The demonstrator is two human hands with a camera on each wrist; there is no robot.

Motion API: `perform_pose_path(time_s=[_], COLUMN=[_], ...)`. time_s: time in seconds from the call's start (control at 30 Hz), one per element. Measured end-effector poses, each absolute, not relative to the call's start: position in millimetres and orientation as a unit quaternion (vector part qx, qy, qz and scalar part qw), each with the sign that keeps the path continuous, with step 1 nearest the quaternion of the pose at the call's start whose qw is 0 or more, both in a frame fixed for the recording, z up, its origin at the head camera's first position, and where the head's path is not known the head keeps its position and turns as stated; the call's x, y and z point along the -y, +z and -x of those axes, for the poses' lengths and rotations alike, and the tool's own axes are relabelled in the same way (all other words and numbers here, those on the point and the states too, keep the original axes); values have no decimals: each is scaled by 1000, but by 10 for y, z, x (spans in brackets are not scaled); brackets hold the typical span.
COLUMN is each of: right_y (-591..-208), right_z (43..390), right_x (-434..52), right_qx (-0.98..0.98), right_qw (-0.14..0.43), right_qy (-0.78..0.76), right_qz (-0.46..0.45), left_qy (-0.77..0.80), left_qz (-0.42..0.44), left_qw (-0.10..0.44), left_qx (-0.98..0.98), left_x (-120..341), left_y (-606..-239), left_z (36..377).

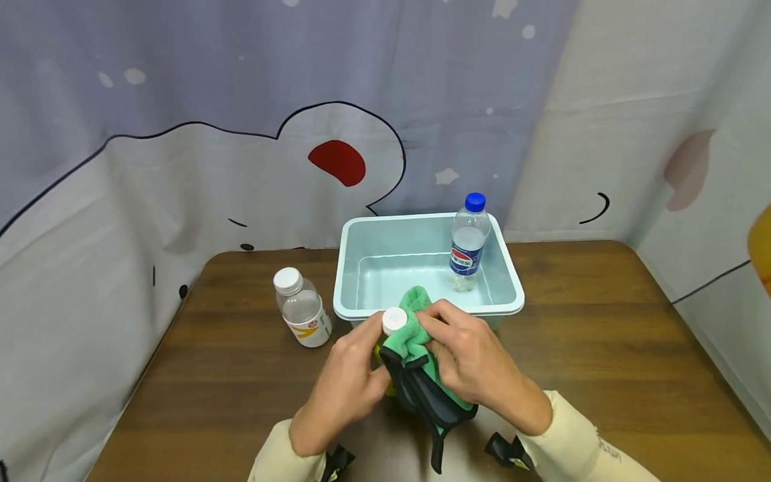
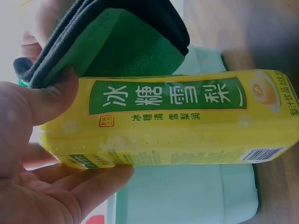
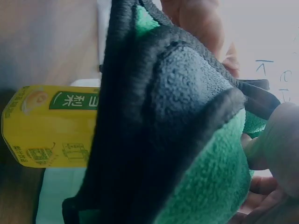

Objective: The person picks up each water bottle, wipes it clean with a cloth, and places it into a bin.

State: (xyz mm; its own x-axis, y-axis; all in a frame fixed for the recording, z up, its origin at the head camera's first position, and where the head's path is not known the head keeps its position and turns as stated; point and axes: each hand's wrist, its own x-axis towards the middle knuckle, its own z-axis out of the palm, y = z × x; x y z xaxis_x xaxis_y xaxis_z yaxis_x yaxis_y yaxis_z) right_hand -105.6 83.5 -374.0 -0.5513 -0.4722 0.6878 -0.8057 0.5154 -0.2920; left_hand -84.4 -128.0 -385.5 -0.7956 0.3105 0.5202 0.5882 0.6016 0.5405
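My left hand [image 1: 345, 375] grips a yellow drink bottle [image 2: 182, 135] near its upper end, thumb on one side and fingers on the other. Its white cap [image 1: 394, 321] shows beside the thumb and forefinger in the head view. A towel [image 3: 201, 84], green on one face and dark grey with black edging on the other, is bunched in my right hand [image 1: 472, 355]. The fingers pinch it against the cap and neck, and the rest hangs down over part of the bottle. In the right wrist view the towel hides the bottle's upper part.
A pale green tub [image 1: 394, 268] stands just beyond the hands. Inside it, at the right, is a clear bottle [image 1: 466, 244] with a blue cap. Left of the tub, another clear bottle [image 1: 301, 308] with a white cap sits on the wooden table [image 1: 602, 348]. A printed curtain [image 1: 199, 181] hangs behind.
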Motion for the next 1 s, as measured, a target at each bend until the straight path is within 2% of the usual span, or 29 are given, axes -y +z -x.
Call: perform_pose_path(time_s=[0.43,1.0], right_y=[-3729,-3808], right_z=[1110,1070], right_x=[-891,-962], right_qx=[809,814], right_qw=[282,276], right_qy=[274,268], right_qz=[-437,-435], left_qy=[-373,-363], left_qz=[248,252], left_qw=[184,170], left_qx=[875,881], left_x=[1289,1285], left_y=[-3865,-3839], left_z=[831,824])
